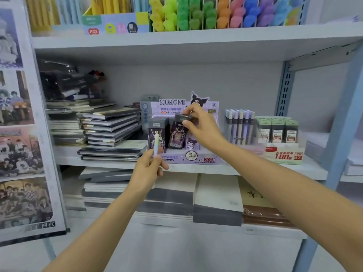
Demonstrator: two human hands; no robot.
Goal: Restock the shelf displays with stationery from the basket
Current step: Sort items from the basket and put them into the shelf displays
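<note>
Two hands reach to the middle shelf (117,163). Nearest, the left hand (146,170) pinches a pastel pen (157,141) upright. Farther in, the right hand (198,126) grips the cap of a dark lead-refill case (176,135), which sits tilted in the Kuromi display box (204,157).

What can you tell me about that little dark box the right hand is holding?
The dark box is a slim pack with a black cap and purple artwork, seemingly plastic. It stands slightly tilted, its lower end inside the purple Kuromi display on the middle shelf, beside a matching pack. The right hand pinches its cap.
</note>
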